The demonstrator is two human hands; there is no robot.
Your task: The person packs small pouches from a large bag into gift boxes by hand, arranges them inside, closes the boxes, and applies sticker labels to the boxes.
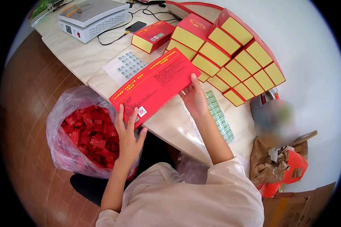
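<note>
A long red box [155,85] with yellow and dark print is tilted above the table between my two hands. My left hand [129,140] has its fingers spread over the box's lower left end, near a small white square label [141,111]. My right hand [195,99] grips the right end, thumb on the printed face and the other fingers partly hidden underneath. Beside my right forearm lies a sheet of green stickers [220,117]. Beyond the box is a white sheet with rows of small labels [129,62].
Red boxes with yellow ends [238,70] are stacked at the back right; a single red box [152,36] lies nearby. Behind it are a black phone [136,26] and a white appliance [93,20] with cables. A plastic bag [57,145] of small red packets stands left of my legs.
</note>
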